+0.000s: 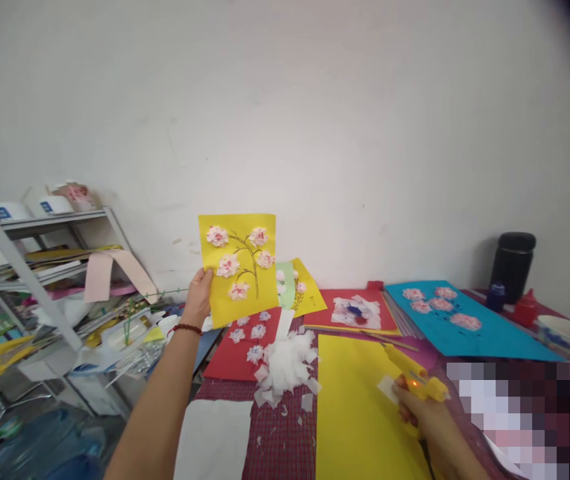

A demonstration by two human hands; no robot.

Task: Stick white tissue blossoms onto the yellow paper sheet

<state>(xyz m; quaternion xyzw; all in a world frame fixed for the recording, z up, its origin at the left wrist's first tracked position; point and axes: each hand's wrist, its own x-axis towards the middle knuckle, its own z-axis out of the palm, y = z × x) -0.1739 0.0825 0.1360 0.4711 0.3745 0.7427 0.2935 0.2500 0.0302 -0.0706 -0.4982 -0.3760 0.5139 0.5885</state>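
My left hand [197,299], with a beaded bracelet at the wrist, grips the left edge of a yellow flower picture [237,253]. It is raised above the table and shows a drawn branch with several puffy pink-and-white paper blossoms. Closed around a yellow hot glue gun [407,365] is my right hand [419,408]; an orange light glows on the gun. A small white paper piece [388,388] shows at the right fingers; whether they pinch it is unclear. Under that hand lies a plain yellow sheet [352,407]. Left of the sheet sits a heap of white paper scraps [287,363].
A red flower picture [225,357], white sheet [215,437] and blue flower picture [445,333] lie on the checked tablecloth [277,447]. Paint bottles [525,310], a black flask [515,267] and a bowl [567,333] stand right. Cluttered metal shelves [65,220] stand left.
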